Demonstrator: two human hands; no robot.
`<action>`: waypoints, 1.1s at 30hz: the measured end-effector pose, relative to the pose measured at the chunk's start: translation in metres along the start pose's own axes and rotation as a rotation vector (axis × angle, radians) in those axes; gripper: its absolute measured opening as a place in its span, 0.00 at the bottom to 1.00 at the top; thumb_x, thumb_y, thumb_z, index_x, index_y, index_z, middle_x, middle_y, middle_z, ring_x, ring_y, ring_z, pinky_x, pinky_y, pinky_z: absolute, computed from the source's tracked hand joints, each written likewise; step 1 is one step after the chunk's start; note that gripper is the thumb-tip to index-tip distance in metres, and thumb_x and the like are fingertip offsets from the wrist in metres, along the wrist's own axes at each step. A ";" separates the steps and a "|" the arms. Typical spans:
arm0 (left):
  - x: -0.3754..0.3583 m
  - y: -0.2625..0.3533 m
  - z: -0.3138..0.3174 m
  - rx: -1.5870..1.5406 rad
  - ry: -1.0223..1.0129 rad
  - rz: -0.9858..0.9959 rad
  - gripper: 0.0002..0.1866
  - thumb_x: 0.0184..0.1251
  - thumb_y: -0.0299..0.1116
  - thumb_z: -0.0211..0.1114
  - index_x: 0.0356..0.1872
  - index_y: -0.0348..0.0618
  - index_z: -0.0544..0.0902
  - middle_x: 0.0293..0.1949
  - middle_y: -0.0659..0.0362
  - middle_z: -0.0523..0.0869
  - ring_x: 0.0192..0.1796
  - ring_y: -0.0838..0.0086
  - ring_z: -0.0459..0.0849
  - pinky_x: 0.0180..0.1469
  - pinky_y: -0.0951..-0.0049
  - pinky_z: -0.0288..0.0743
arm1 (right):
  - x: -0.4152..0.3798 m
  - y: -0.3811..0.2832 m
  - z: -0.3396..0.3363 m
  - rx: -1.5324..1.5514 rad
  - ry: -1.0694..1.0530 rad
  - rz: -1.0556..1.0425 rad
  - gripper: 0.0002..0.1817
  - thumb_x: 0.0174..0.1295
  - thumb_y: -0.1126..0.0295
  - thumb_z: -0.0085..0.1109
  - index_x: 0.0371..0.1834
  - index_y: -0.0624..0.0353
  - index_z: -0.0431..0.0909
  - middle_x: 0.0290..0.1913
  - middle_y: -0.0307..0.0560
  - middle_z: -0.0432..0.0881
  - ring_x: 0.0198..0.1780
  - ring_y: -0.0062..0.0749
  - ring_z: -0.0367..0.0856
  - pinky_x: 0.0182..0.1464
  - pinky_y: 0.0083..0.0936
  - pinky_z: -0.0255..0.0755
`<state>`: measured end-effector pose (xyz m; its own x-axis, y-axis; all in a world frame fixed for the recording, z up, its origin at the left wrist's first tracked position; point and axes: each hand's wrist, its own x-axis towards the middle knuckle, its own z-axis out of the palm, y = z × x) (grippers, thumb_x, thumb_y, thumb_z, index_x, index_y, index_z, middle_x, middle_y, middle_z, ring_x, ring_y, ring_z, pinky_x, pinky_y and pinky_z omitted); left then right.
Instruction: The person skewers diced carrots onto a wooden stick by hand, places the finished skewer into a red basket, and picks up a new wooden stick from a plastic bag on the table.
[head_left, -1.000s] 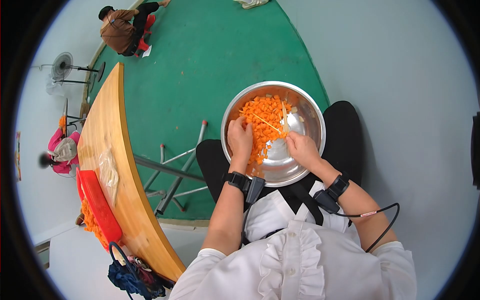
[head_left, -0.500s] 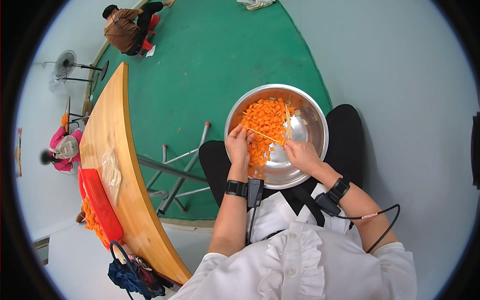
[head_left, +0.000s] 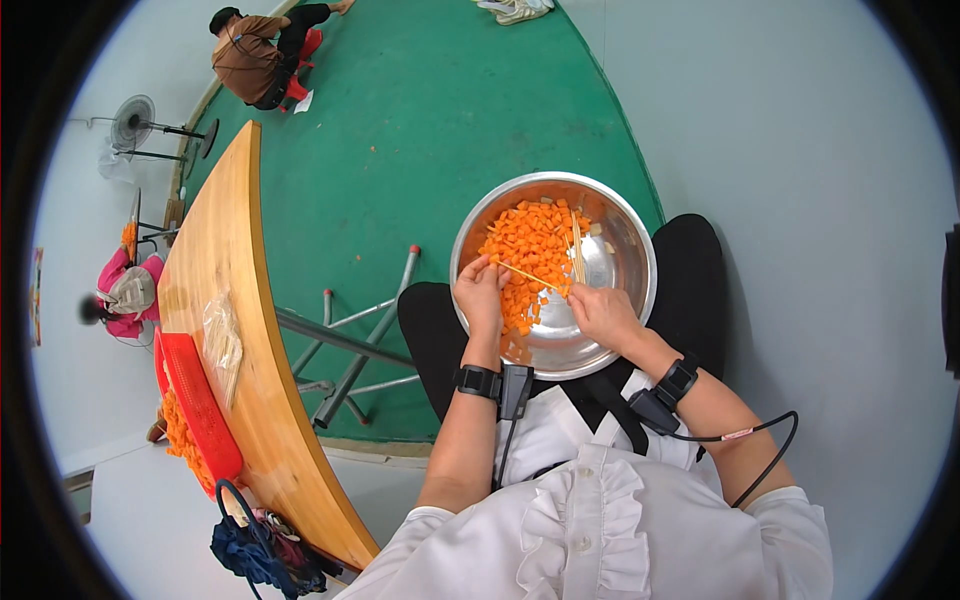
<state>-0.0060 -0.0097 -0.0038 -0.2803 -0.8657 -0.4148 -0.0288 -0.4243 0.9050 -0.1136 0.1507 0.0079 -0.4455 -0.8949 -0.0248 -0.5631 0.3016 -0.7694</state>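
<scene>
A thin bamboo skewer (head_left: 527,275) stretches between my two hands, above a metal bowl (head_left: 645,225) that rests on my lap. My left hand (head_left: 480,292) pinches its left end, with a bit of orange at the fingertips. At the other end my right hand (head_left: 606,316) is closed on the skewer, and a small orange carrot piece shows by its fingers. Diced carrot (head_left: 535,230) fills the left and middle of the bowl. Several more skewers (head_left: 577,248) lie together on the carrot at the bowl's right side.
Left of me stands a wooden table (head_left: 290,430) with a plastic bag of skewers (head_left: 222,345) and a red basket (head_left: 205,410). Metal table legs (head_left: 370,335) reach near my knee. Two other people sit farther off, near a standing fan (head_left: 133,122).
Both hands keep hold of the skewer over the bowl. The left hand has shifted very slightly; the view has moved a little.
</scene>
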 end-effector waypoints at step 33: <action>-0.002 -0.016 -0.006 0.330 -0.092 0.252 0.08 0.61 0.20 0.57 0.41 0.28 0.79 0.33 0.55 0.83 0.33 0.75 0.83 0.36 0.80 0.79 | -0.006 -0.011 0.007 -0.122 -0.022 0.029 0.05 0.56 0.72 0.46 0.26 0.62 0.69 0.18 0.59 0.76 0.20 0.51 0.76 0.24 0.45 0.68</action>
<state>0.0005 -0.0026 -0.0183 -0.4020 -0.8978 -0.1797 -0.2497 -0.0813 0.9649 -0.0997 0.1502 0.0118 -0.4484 -0.8918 -0.0608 -0.6314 0.3642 -0.6846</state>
